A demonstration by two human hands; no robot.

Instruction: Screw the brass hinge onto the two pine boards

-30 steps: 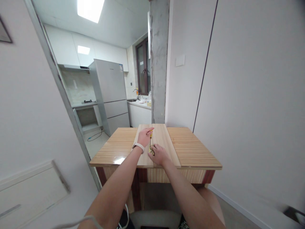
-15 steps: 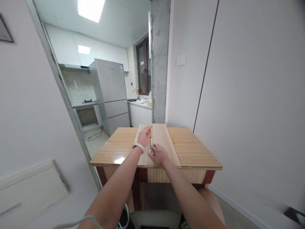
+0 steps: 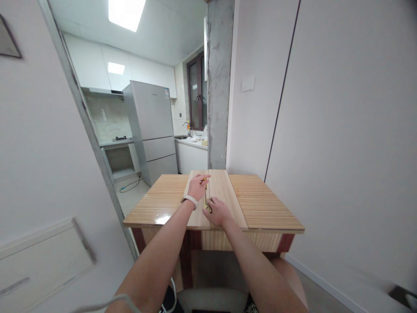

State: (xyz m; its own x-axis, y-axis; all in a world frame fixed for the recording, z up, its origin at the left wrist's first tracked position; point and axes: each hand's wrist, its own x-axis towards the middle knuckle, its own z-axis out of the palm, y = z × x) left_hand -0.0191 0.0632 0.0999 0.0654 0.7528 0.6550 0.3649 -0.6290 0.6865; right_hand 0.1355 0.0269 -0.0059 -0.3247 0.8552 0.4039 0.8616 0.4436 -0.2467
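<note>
Two pale wooden boards (image 3: 224,191) lie side by side down the middle of a striped wooden table (image 3: 260,204). My left hand (image 3: 197,187), with a white band on its wrist, is closed round a yellow-handled screwdriver (image 3: 205,191) held upright over the seam between the boards. My right hand (image 3: 217,211) rests on the boards just below, fingers curled and pressed against a small brass-coloured fitting (image 3: 207,206) at the seam. The screwdriver's tip is hidden by my hands.
A grey concrete pillar (image 3: 218,87) stands behind the table, with white wall to the right. Through the opening on the left is a kitchen with a grey fridge (image 3: 153,130) and a counter with a sink (image 3: 190,141). A chair seat (image 3: 211,300) is below me.
My left hand has shifted very slightly on the screwdriver; the right hand stays on the fitting. The view has barely moved.
</note>
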